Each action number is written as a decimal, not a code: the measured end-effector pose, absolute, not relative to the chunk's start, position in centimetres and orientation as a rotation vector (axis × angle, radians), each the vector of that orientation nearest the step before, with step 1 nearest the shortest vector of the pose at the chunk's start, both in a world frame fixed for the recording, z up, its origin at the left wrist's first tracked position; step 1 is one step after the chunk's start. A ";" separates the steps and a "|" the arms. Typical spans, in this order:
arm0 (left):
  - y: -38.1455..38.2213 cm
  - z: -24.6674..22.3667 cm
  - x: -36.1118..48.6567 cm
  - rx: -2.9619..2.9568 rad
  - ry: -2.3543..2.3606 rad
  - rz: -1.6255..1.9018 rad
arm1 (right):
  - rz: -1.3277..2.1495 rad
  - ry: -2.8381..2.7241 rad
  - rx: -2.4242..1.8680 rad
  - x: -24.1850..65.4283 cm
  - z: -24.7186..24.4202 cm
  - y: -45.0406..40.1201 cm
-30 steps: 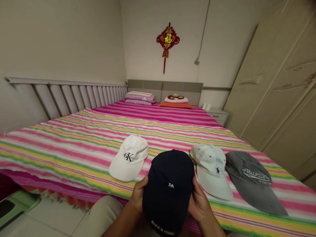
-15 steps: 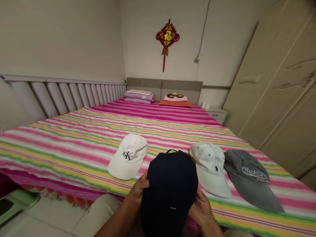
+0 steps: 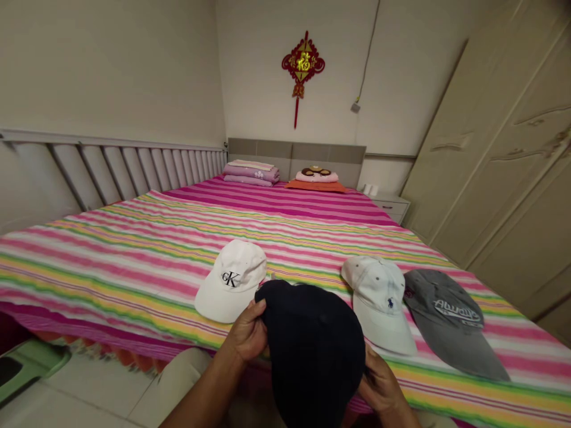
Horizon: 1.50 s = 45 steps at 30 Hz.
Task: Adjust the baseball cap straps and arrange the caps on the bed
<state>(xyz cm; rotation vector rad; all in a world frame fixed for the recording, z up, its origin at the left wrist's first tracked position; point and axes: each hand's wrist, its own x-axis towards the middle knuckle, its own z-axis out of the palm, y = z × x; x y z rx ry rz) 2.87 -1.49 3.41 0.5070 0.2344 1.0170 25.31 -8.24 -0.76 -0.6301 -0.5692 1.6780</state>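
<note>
A dark navy baseball cap [image 3: 314, 351] is held up between my two hands at the near edge of the bed. My left hand [image 3: 247, 333] pinches its left rim, thumb on the outside. On the other side my right hand [image 3: 379, 377] grips the right edge, with its fingers partly hidden behind the cap. To the left of it lies a white cap [image 3: 236, 279] with black "CK" lettering. A pale cap [image 3: 379, 303] with a small dark emblem rests to the right, and a grey cap [image 3: 450, 321] with white script is beside that one.
The caps lie on a striped bedspread [image 3: 134, 261]. Folded purple bedding [image 3: 252, 173] and a pink folded item [image 3: 316, 176] are by the headboard [image 3: 328, 159]. A metal railing [image 3: 120, 169] runs along the left, a wardrobe [image 3: 495, 154] along the right. A green stool [image 3: 33, 368] stands lower left.
The navy cap has turned and tilted in my hands, its top shifting right and slightly down. My left hand has moved up its rim, and my right hand has moved a little to the right.
</note>
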 end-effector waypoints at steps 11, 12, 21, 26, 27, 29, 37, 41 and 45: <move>-1.7 2.7 2.8 0.558 0.310 0.910 | 1.686 -0.526 -0.610 25.3 0.7 -9.1; -1.8 2.9 2.8 0.560 0.325 0.896 | 1.696 -0.531 -0.597 25.2 0.9 -9.1; -1.9 4.2 2.3 0.731 0.274 0.779 | 1.679 -0.655 -0.646 25.0 1.1 -9.2; -2.0 4.7 2.4 0.766 0.285 0.785 | 1.647 -0.705 -0.701 24.8 1.6 -9.4; -2.0 4.8 2.5 0.771 0.301 0.801 | 1.655 -0.713 -0.691 24.8 1.7 -9.4; -2.0 4.7 2.5 0.798 0.364 0.819 | 1.682 -0.728 -0.660 24.8 1.9 -9.5; -1.7 4.6 2.6 0.863 0.421 0.789 | 1.699 -0.804 -0.673 25.0 2.2 -9.5; -1.7 4.6 2.7 0.831 0.378 0.772 | 1.643 -0.957 -0.664 25.1 2.6 -9.5; -1.8 4.5 2.7 0.845 0.388 0.735 | 1.567 -0.984 -0.643 25.1 3.1 -9.2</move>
